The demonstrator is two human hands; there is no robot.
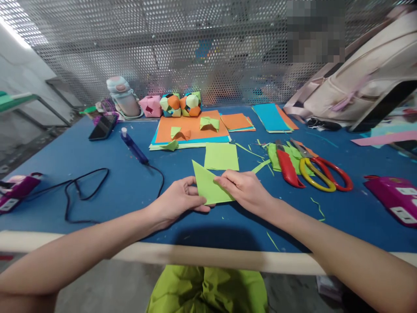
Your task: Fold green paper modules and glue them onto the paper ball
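Note:
A light green paper triangle (pixel 208 187), folded from a sheet, is held between both hands above the blue table. My left hand (pixel 184 195) grips its lower left corner, thumb in front and fingers behind. My right hand (pixel 246 187) pinches the right side, its thumb lying along the sloping edge. Just beyond the triangle a flat light green paper square (pixel 222 156) lies on the table. Folded green and orange paper pieces (pixel 209 124) rest on a stack of orange, blue and green sheets (pixel 192 124) behind it.
Right of my hands lie a red utility knife (pixel 288 167), scissors (pixel 322 174) and green paper scraps. A glue gun (pixel 135 148) with its cord lies left. Folded paper balls (pixel 190 104), a bottle (pixel 124 96), a phone (pixel 102 127) and a backpack (pixel 358 74) stand along the mesh panel.

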